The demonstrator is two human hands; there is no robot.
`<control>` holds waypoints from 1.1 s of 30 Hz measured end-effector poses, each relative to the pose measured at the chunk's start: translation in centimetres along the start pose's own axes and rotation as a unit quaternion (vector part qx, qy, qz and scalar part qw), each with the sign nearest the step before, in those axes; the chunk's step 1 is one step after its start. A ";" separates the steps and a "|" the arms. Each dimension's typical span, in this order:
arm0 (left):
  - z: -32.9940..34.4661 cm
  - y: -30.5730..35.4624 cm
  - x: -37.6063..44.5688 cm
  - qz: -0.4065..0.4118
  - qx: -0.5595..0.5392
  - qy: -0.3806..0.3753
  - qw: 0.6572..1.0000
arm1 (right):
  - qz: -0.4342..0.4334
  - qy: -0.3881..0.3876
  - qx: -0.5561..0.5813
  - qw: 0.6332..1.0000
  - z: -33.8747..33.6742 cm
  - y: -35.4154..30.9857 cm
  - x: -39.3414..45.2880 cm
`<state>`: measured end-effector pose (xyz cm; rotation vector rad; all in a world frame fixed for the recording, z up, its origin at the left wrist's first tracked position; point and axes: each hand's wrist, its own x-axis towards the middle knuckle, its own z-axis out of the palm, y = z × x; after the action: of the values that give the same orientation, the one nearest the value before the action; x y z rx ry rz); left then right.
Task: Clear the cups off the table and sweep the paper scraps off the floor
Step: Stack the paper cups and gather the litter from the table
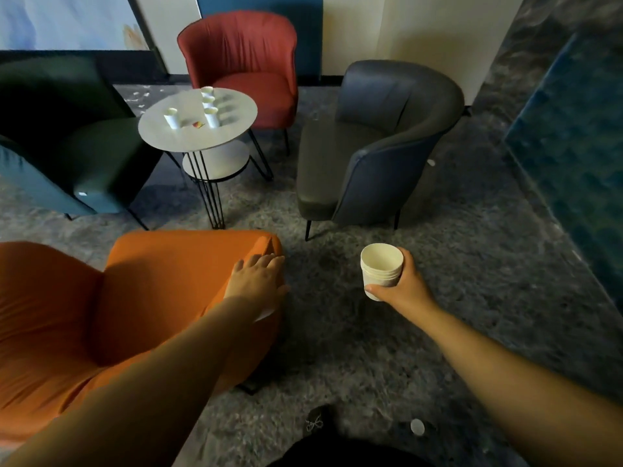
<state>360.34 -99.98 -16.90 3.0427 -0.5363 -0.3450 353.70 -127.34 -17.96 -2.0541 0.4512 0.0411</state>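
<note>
Head view: grey mottled flooring [421,332] fills the frame, with four armchairs ringed round a small round table [188,138] in the upper left of the frame: an orange chair [135,298] at lower left, a dark green chair [67,146] at left, a red chair [242,62] at top centre and a grey chair [377,139] at centre right. Four white paper cups stand upright on the table top: one nearest the left edge [172,117], one nearer the middle [211,116], and two behind it [208,102] [207,91]; a small red-and-yellow scrap [197,124] lies between the front two. At centre right, the right hand [401,281] curls round a stack of nested cups [381,269], held upright above the floor, well apart from the table. The left hand [258,279] rests with straight fingers on the arm of the orange chair, holding nothing. White paper scraps [145,96] lie on the floor behind the table at upper left, and a white disc [417,426] lies on the floor at bottom centre. Judged from this: some cups are gathered, four remain on the table, and sweeping is not yet begun; no broom shows.
</note>
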 end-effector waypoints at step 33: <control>-7.0 -16.5 42.5 -0.277 -0.076 -0.013 0.958 | -0.106 -0.232 -0.057 0.965 11.1 -21.2 57.3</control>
<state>406.34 -99.00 -20.26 2.9794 0.3447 -0.4145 415.74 -125.76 -18.17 -2.1088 -0.0651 0.4185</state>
